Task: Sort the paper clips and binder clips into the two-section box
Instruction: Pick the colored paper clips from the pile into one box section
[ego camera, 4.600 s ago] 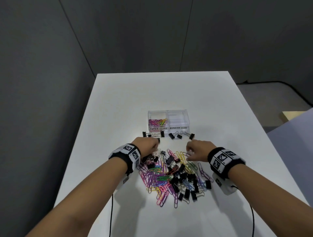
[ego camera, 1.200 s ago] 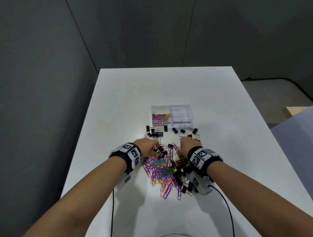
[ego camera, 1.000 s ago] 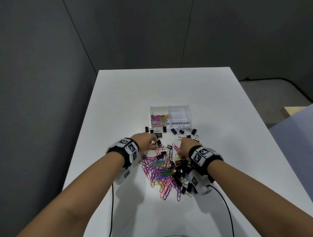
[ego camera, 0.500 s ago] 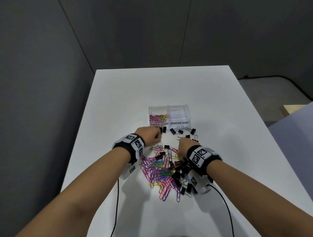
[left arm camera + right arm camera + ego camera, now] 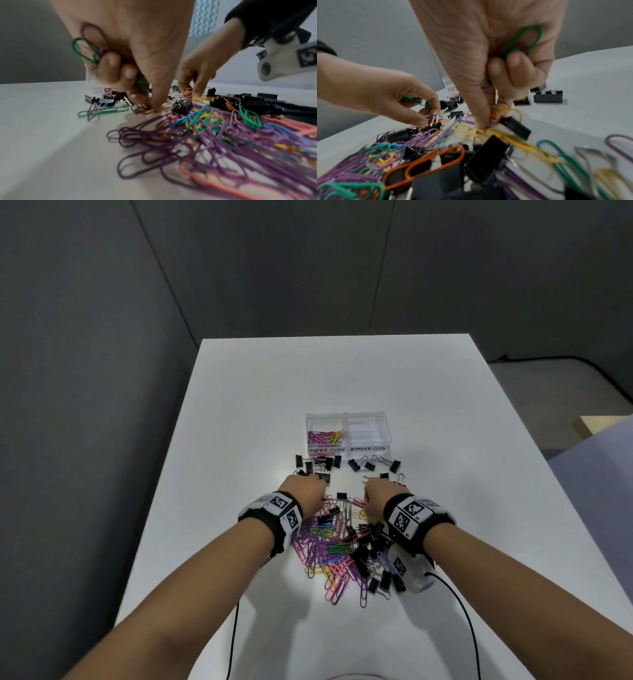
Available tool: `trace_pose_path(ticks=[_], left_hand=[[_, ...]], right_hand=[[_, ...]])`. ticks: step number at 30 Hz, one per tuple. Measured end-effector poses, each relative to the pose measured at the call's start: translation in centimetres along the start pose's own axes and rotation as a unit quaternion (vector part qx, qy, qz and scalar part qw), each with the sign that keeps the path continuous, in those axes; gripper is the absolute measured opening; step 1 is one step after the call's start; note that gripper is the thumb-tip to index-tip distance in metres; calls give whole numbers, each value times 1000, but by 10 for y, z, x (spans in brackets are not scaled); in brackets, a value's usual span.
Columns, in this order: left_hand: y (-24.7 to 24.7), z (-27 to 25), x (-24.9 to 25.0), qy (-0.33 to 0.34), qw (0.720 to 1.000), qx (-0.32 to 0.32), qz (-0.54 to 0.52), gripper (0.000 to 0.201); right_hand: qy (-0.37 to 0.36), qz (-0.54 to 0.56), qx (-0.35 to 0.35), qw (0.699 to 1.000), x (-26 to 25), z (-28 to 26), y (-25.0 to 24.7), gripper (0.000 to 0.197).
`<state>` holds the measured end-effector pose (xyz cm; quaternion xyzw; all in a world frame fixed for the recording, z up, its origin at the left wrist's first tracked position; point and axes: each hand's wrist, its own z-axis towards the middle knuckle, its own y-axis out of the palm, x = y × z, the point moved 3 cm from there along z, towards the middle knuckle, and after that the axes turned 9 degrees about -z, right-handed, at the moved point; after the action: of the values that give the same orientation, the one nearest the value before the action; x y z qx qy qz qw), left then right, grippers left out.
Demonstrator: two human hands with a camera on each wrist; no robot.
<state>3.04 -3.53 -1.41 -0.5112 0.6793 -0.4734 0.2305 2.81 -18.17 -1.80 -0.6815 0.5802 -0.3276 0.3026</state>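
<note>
I had both hands down at the far edge of the mixed pile (image 5: 342,546) of coloured paper clips and black binder clips on the white surface (image 5: 445,405). My left hand (image 5: 303,494) had its outer fingers curled over a green paper clip (image 5: 82,52) and a purple paper clip (image 5: 95,37) tucked against the palm, while its thumb and forefinger (image 5: 137,96) reached down and pinched at an orange clip (image 5: 147,110) lying on the surface. My right hand (image 5: 376,499) was much the same: a green clip (image 5: 522,40) trapped under its curled fingers, and the thumb and forefinger tips closing on a yellow clip (image 5: 506,109) right beside a black binder clip (image 5: 515,127).

The two-section box (image 5: 348,434), clear plastic, stood just beyond the hands, well apart from the pile. Its left section, labelled PAPER CLIPS, held a small heap of coloured clips (image 5: 325,437); the right section, labelled BINDER CLIPS, showed only white inside. Loose binder clips lay in two small groups in front of the box, one cluster (image 5: 317,465) before the left section and another (image 5: 375,465) before the right. A single binder clip (image 5: 341,495) sat between my two hands. Both wrists wore black bands with white marker tags (image 5: 409,513), and thin black cables (image 5: 459,604) trailed back toward me
</note>
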Motion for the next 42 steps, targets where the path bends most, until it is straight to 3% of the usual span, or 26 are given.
trace_pose_path(ticks=[3, 10, 16, 20, 24, 28, 31, 35, 42], left_hand=[[2, -4, -2, 4, 1000, 20, -7, 23], [3, -12, -11, 15, 999, 41, -18, 22], [-18, -17, -26, 17, 993, 63, -95, 20], [-42, -18, -35, 14, 991, 80, -108, 20], [-64, -14, -41, 26, 985, 101, -136, 21], [-87, -6, -50, 8, 977, 154, -147, 22], [-98, 5, -54, -9, 972, 189, -141, 23], [-101, 33, -47, -5, 980, 161, -114, 24], [-93, 83, -23, 26, 996, 52, -64, 27]], right_hand=[[-9, 23, -3, 1000, 5, 1, 3, 19], [-65, 59, 32, 996, 9, -4, -11, 22], [-112, 226, 134, 958, 1, -1, -71, 17], [-100, 168, 206, 959, -14, 17, -114, 20], [-98, 79, 171, 977, -35, 47, -117, 25], [-145, 142, 137, 970, -48, 58, -107, 38], [-151, 181, 180, 955, -39, 52, -106, 33], [-156, 167, 227, 947, -14, 28, -90, 18], [-120, 102, 156, 975, 19, 12, -31, 16]])
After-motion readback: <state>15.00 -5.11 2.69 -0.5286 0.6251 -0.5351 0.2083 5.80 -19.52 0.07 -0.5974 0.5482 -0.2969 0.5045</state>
